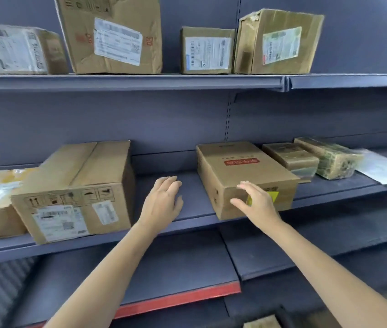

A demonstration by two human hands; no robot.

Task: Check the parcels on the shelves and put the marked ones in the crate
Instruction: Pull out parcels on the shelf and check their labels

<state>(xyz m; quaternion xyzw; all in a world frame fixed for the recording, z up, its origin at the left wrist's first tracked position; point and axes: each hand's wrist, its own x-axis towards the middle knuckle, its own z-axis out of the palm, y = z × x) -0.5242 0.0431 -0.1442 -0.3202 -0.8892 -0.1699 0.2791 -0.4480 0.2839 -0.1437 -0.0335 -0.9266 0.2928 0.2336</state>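
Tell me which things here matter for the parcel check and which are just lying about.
In play:
- box with the yellow sticker, right hand at its front
- left hand, open over the shelf
- labelled parcels on the top shelf

Lying about:
- flat plastic bag

labels: shipping labels [116, 41] blurred | readable text: none

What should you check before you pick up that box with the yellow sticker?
1. Yellow sticker on the box: ok, though partly hidden by the right hand.
2. Right hand at the box front, fingers open: ok.
3. Left hand free, open above the shelf: ok.
4. Room to slide the box out: ok, gap on its left.
5. Grip on the box: not ok, neither hand holds it.
6. Crate ready: cannot tell, not seen.
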